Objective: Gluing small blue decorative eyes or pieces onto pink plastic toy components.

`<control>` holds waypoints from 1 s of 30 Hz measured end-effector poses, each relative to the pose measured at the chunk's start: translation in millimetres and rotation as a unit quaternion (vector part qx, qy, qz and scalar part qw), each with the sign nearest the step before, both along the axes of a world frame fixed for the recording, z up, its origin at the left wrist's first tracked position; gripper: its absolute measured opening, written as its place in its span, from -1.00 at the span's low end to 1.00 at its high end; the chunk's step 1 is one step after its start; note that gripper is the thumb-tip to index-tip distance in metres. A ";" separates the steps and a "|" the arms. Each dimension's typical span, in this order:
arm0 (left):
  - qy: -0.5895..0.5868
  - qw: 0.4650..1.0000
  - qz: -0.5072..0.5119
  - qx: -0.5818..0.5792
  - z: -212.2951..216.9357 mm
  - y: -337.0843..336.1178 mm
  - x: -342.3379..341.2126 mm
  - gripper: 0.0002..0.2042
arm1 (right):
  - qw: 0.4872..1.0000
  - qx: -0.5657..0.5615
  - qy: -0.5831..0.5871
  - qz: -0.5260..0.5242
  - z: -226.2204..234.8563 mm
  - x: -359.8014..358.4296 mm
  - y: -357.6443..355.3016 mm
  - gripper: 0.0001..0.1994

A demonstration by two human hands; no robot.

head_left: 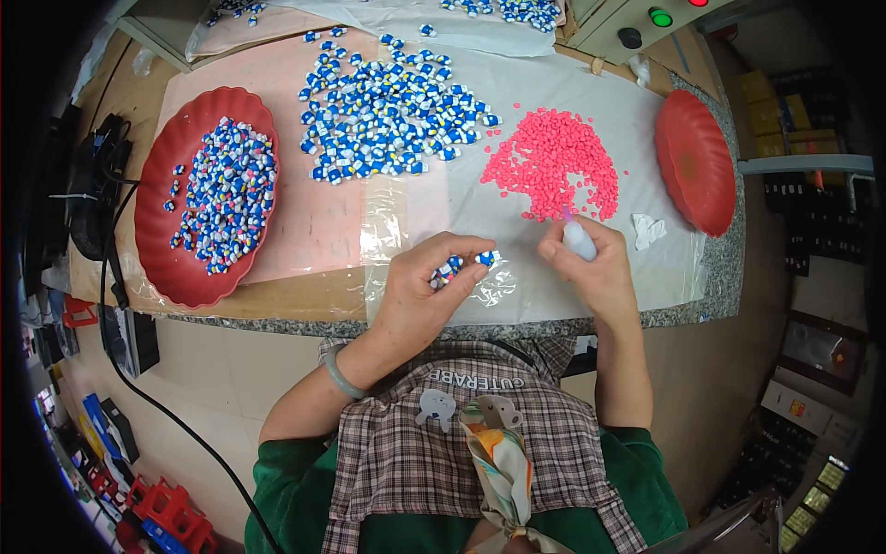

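Note:
My left hand is closed round several small blue-and-white figures, with one figure pinched between thumb and forefinger. In my right hand is a small white squeeze bottle, its thin tip at the near edge of a pile of tiny pink pieces. Whether the tip touches a piece I cannot tell. Beyond my left hand spreads a large heap of blue-and-white figures with yellow spots. A red scalloped tray at the left holds many more figures, some with pink bits on them.
A second red scalloped tray stands at the right table edge. Crumpled white tissue lies near my right hand. At the back right is a box with a green button. A black cable hangs down at the left.

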State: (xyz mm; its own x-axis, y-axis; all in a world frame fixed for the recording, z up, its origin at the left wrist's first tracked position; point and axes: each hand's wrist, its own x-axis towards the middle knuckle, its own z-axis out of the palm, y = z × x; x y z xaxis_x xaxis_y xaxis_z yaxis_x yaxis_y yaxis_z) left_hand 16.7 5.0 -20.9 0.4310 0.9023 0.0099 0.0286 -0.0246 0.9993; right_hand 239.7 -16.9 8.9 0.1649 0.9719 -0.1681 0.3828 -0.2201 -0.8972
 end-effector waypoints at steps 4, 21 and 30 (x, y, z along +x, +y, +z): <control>-0.005 1.000 0.021 0.006 2.6 -4.3 4.6 -0.77 | 0.963 -0.057 0.264 -0.017 2.9 -27.7 -7.9 -0.93; 0.018 0.992 0.029 0.119 2.1 -3.4 10.5 -0.74 | 0.951 -0.050 0.301 -0.053 -10.7 -39.1 -15.6 -0.94; 0.028 0.988 0.042 0.146 3.7 -3.5 9.1 -0.74 | 0.962 -0.039 0.262 -0.065 -13.3 -47.2 -15.6 -0.90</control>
